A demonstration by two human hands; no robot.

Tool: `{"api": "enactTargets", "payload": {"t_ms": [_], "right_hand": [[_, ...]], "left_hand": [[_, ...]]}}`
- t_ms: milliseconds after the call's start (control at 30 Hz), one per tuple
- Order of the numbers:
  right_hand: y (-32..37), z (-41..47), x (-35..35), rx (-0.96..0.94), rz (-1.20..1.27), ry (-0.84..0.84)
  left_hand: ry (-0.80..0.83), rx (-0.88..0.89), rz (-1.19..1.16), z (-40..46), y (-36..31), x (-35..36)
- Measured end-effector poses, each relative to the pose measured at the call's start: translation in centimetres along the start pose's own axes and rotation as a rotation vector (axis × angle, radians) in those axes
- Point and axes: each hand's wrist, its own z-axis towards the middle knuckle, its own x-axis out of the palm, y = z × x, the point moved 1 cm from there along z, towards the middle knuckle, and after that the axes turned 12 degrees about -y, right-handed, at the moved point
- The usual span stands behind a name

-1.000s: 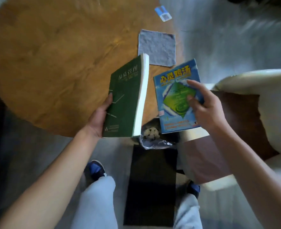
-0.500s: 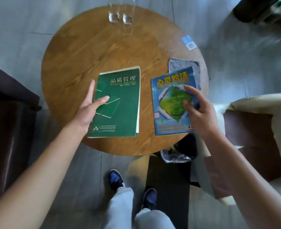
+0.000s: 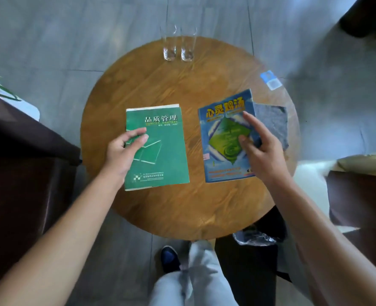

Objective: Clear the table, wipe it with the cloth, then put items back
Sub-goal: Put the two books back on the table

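Both books lie flat on the table (image 3: pixel 182 208): green book (image 3: pixel 160 149) under the loose left hand (image 3: pixel 125 149), blue book (image 3: pixel 224 138) under the relaxed right hand (image 3: pixel 259 149), neither gripping. Two glasses (image 3: pixel 178 49) stand at the far edge. Putting back looks nearly finished (I can't tell whether wiping happened). The cloth (image 3: pixel 273 122) is half hidden under the blue book.

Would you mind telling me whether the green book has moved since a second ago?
Yes. The green book was held up on edge over the table's near rim; now it lies flat on the table, left of the blue book.
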Motion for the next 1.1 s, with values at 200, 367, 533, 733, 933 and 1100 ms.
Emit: {"api": "enactTargets", "payload": {"t_ms": [200, 367, 533, 733, 933, 1100], "right_hand": [[0.4, 5.8, 2.2, 0.027, 0.025, 0.002], [0.5, 9.5, 4.1, -0.081, -0.182, 0.053], [-0.4, 13.0, 7.1, -0.025, -0.224, 0.044], [-0.9, 16.7, 12.1, 0.024, -0.282, 0.011], [-1.6, 20.8, 17.8, 0.087, -0.357, -0.045], [-2.4, 23.1, 20.7, 0.084, -0.397, -0.061]], "left_hand": [[-0.099, 0.030, 0.163, 3.4, -2.3, 2.1], [-0.130, 0.010, 0.254, 5.7, -3.7, 3.5], [-0.084, 0.076, 0.299, 9.9, -5.1, 5.4], [-0.010, 0.169, 0.325, 17.8, -5.5, 7.8], [0.008, 0.111, 0.349, 25.9, -5.2, 9.4], [0.035, 0.171, 0.415, 30.8, -5.6, 10.4]]}}
